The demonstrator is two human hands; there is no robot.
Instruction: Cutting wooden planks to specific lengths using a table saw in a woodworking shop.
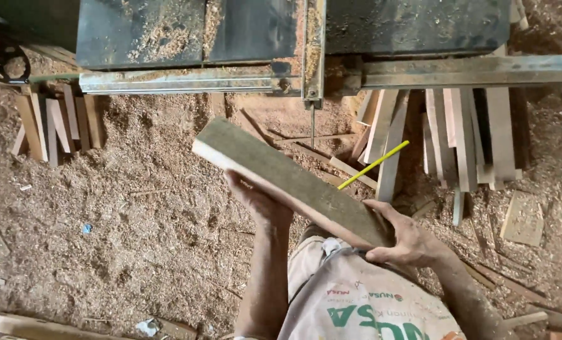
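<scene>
A long, flat wooden board [290, 179] with a weathered grey-green face and a pale edge is held up at a slant in front of the body, its far end raised toward the upper left and its near end lowered toward the right. The board is supported from below by the left hand [255, 201], whose palm and fingers are cupped under the pale edge near the middle of its length. The near end is grasped by the right hand [403, 239], with the thumb laid along the top face and the fingers wrapped under the end. A thin yellow pencil [374, 165] is seen rising at an angle from behind the board, just above the right hand; whether it is pinched by that hand cannot be told. Beyond the board a dusty metal saw table [167, 38] with a steel rail [470, 70] is set across the top of the view. The ground [136, 239] is covered with sawdust. Pale cut slats [463, 138] are stacked below the rail on the right, and shorter offcuts [54, 123] are leaned on the left.
</scene>
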